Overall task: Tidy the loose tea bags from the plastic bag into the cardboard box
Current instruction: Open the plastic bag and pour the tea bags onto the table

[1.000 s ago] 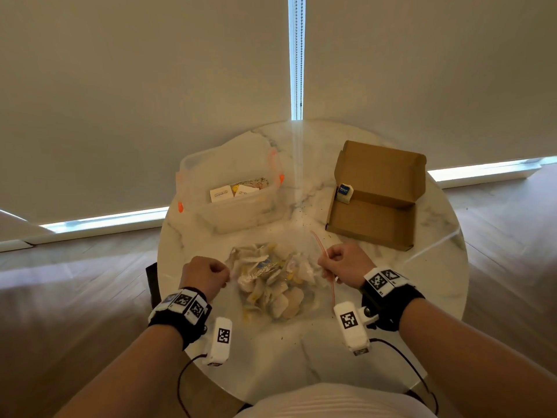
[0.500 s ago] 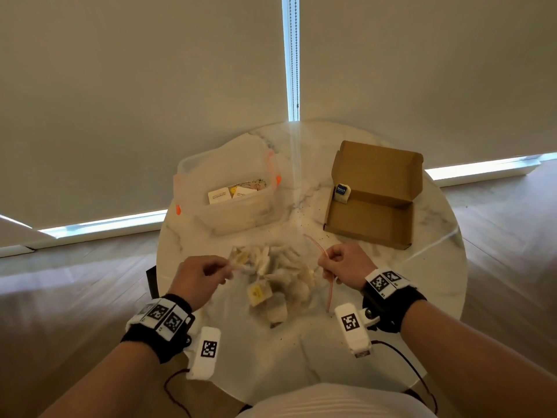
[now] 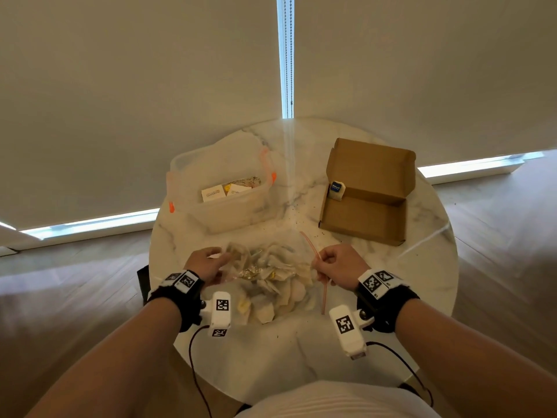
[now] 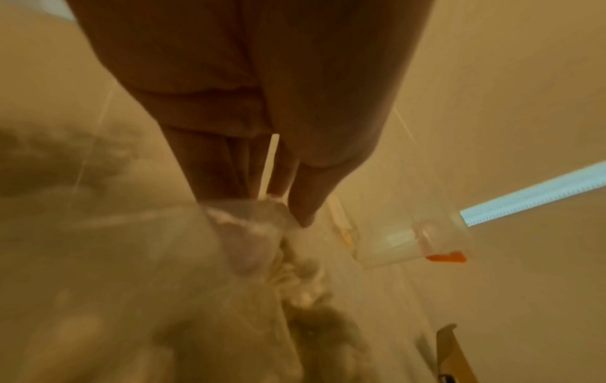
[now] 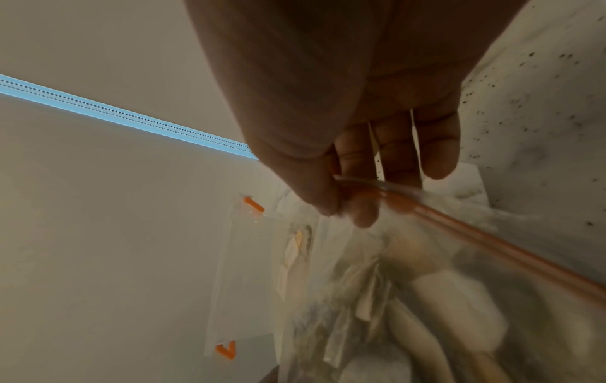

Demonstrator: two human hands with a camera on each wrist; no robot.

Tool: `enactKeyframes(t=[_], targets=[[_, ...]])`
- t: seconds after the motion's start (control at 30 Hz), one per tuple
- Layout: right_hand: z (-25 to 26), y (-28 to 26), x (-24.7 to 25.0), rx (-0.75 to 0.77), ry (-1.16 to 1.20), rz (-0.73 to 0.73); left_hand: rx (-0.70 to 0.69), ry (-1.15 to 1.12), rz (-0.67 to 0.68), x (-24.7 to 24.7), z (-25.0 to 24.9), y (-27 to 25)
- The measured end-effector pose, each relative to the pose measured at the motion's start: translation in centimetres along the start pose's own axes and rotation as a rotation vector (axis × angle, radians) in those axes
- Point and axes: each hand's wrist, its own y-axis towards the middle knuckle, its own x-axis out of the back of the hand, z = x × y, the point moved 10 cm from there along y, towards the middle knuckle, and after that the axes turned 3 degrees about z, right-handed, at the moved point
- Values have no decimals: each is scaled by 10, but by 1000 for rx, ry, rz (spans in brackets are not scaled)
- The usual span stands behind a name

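Note:
A clear plastic bag (image 3: 272, 277) full of pale tea bags (image 3: 280, 292) lies on the round marble table (image 3: 422, 260) between my hands. My right hand (image 3: 324, 262) pinches the bag's red zip strip (image 5: 485, 239) at the right side, thumb against fingers. My left hand (image 3: 215, 260) grips the bag's left edge (image 4: 255, 228), fingers curled round the film. The open cardboard box (image 3: 366, 191) stands at the back right with one blue-labelled tea bag (image 3: 336, 188) leaning at its left wall.
A clear plastic tub (image 3: 223, 188) with orange clips stands at the back left and holds small white packets. Dark crumbs are scattered on the marble between tub and box. Window blinds rise just behind the table. Wooden floor lies on both sides.
My left hand moved forward and inward, from a fist beside the bag to gripping its left edge. The bag was lifted, then lowered, and its tea bags shifted. The right hand stayed.

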Motion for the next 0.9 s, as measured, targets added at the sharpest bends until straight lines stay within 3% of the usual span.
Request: enactKeyframes(t=[0.13,0.3,0.4,0.47,0.53,0.67,0.77,0.9], targets=[[1,-2,3,5,2,3,-112,254,-114,10,-20,-3],[-6,-4,4,-9,19,-6,-200,441,-129,17,-41,-16],[-9,-5,4,-17,29,1,-325,350,-166,22,-61,-32],[-11,-5,5,-18,30,1,-376,337,-71,9,-67,-41],[-14,-5,5,-25,29,12,-399,419,3,0,-67,-47],[-17,-3,2,-31,28,13,-407,197,-62,21,-75,-52],[-17,-3,-2,-26,53,8,-438,207,-54,22,-77,-56],[-13,-6,-14,-11,87,38,-380,525,-53,18,-65,-49]])
